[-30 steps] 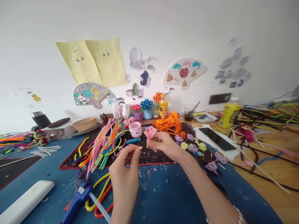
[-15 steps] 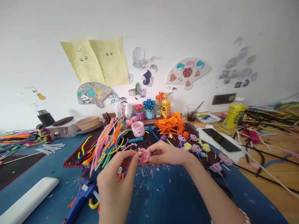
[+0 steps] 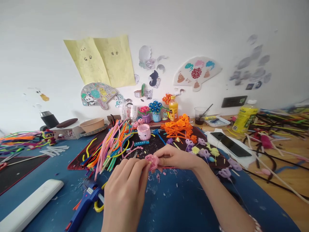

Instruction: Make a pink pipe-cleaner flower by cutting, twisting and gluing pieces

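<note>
Between my two hands, above the front of the dark mat, is a small pink pipe-cleaner flower (image 3: pixel 152 162). My left hand (image 3: pixel 129 180) pinches its left side, where a bit of pale yellow shows at the fingertips. From the right, my right hand (image 3: pixel 172 157) grips the opposite edge with thumb and fingers. Behind the hands stands a pink pipe-cleaner pot (image 3: pixel 144 131), with a teal strip (image 3: pixel 141 143) lying before it. A blue glue gun (image 3: pixel 84 204) lies to the left of my left forearm.
A pile of coloured pipe cleaners (image 3: pixel 113 145) lies left, orange pipe-cleaner pieces (image 3: pixel 180 126) at the back. Purple and yellow flowers (image 3: pixel 204 153) spread to the right, near a phone (image 3: pixel 230 144) and a yellow bottle (image 3: pixel 245 116). A white oblong case (image 3: pixel 32 204) lies front left.
My left hand has rolled over, its back now facing up and its fingers closer together on the pink flower. The flower has turned slightly. The view has shifted a little.
</note>
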`<state>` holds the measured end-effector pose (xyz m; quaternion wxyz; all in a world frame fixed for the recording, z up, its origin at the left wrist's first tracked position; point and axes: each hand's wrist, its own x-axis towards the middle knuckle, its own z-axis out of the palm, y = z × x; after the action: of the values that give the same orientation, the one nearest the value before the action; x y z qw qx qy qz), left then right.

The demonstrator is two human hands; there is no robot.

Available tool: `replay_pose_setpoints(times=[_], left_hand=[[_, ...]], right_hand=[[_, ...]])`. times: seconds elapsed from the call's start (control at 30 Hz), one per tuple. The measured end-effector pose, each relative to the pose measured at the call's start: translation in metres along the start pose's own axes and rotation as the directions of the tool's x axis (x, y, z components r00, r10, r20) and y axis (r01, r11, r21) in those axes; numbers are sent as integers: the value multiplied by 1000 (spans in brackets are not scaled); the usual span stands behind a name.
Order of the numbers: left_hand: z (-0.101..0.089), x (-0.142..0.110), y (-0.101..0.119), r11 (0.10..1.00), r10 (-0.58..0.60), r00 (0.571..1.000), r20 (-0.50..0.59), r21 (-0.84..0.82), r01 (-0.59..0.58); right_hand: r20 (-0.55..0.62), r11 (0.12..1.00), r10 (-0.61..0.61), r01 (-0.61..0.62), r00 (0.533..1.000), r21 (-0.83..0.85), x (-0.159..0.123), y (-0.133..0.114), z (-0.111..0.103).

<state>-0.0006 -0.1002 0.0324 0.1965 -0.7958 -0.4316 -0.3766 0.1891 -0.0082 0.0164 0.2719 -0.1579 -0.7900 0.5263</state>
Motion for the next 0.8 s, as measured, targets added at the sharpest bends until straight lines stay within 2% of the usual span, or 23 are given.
replay_pose_setpoints(times=[0.47,0.8], left_hand=[[2,2,5,1000,9,1000,-21,30,-8],[4,4,5,997,28,1000,2,66,-28]], right_hand=[[21,1000,24,-24,999,11,0,1,0],[28,999,30,-31,999,44,0,0,0]])
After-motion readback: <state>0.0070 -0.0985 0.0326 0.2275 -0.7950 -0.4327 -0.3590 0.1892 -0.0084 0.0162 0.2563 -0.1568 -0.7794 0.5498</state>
